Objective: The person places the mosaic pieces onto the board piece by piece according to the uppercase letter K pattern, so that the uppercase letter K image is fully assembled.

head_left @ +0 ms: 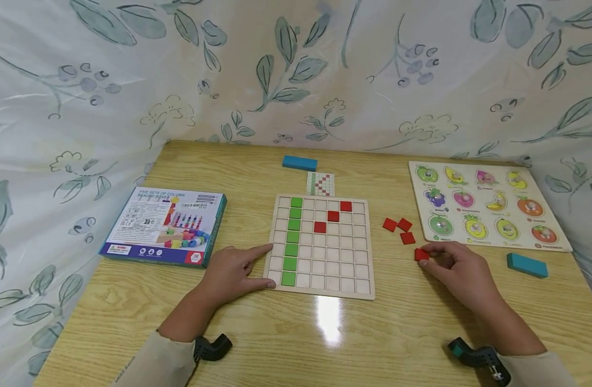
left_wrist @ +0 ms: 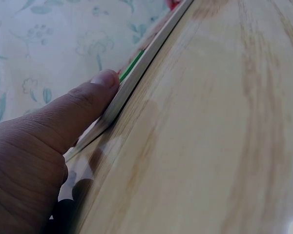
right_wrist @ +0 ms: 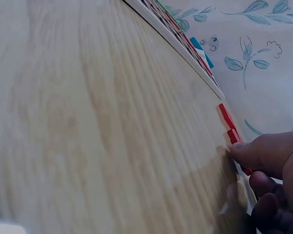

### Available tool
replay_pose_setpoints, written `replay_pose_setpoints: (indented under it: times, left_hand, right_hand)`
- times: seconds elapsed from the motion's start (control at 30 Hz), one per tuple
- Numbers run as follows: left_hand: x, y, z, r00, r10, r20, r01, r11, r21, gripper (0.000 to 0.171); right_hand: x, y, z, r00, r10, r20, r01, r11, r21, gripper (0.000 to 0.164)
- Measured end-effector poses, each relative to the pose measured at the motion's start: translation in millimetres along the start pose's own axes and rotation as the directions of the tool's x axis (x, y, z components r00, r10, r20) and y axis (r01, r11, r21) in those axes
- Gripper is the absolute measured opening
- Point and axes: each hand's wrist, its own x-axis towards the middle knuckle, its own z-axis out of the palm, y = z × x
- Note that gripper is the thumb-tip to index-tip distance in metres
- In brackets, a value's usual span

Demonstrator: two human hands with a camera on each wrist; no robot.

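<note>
A wooden grid board [head_left: 325,294] lies flat in the middle of the table. Down one of its columns runs a line of green square tiles [head_left: 291,250], and red square tiles [head_left: 333,216] form a short diagonal near its top. My left hand [head_left: 230,274] touches the board's left side, index finger straight against the edge and thumb [left_wrist: 105,80] at the near corner. To the right of the board, my right hand [head_left: 462,271] pinches a red tile [head_left: 420,255] between thumb and fingers, at the tabletop. Several loose red tiles [head_left: 407,238] lie just beyond it.
A small pattern card [head_left: 321,184] sits behind the board, next to a blue block [head_left: 299,163]. Left stands a toy box [head_left: 165,226]. A fruit puzzle board [head_left: 486,204] occupies the far right, with another blue block [head_left: 527,265] in front. A patterned curtain [head_left: 296,80] hangs behind the table.
</note>
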Motion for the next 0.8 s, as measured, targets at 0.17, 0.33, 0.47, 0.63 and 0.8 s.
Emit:
replay_pose_setpoints:
  times: [0.17, 0.33, 0.47, 0.63, 0.8]
  left_hand:
    - [-0.2, 0.7, -0.9, 1.000, -0.002, 0.001, 0.002, 1.000, 0.000, 0.083]
    - [-0.3, 0.1, 0.0, 1.000, 0.000, 0.002, 0.000, 1.000, 0.000, 0.083]
    - [-0.1, -1.2, 1.0, 1.000, 0.007, -0.002, -0.007, 1.000, -0.002, 0.083]
    - [0.1, -1.5, 0.7, 1.000, 0.019, -0.006, -0.019, 1.000, 0.001, 0.082]
    - [-0.2, -0.4, -0.6, 1.000, 0.014, -0.010, -0.014, 1.000, 0.000, 0.083]
  right_hand:
    - [2.5, -6.2, 2.3, 1.000, -0.020, 0.009, 0.020, 1.000, 0.020, 0.028]
    - [6.2, -16.1, 6.4, 0.998, -0.051, 0.025, 0.050, 0.998, 0.034, 0.029]
    - [10.3, -23.3, 11.6, 0.995, -0.091, 0.028, 0.090, 0.995, 0.037, 0.029]
    - [16.2, -30.2, 18.4, 0.991, -0.131, 0.030, 0.130, 0.990, 0.048, 0.028]
    - [23.4, -43.1, 24.9, 0.990, -0.121, 0.069, 0.115, 0.990, 0.084, 0.027]
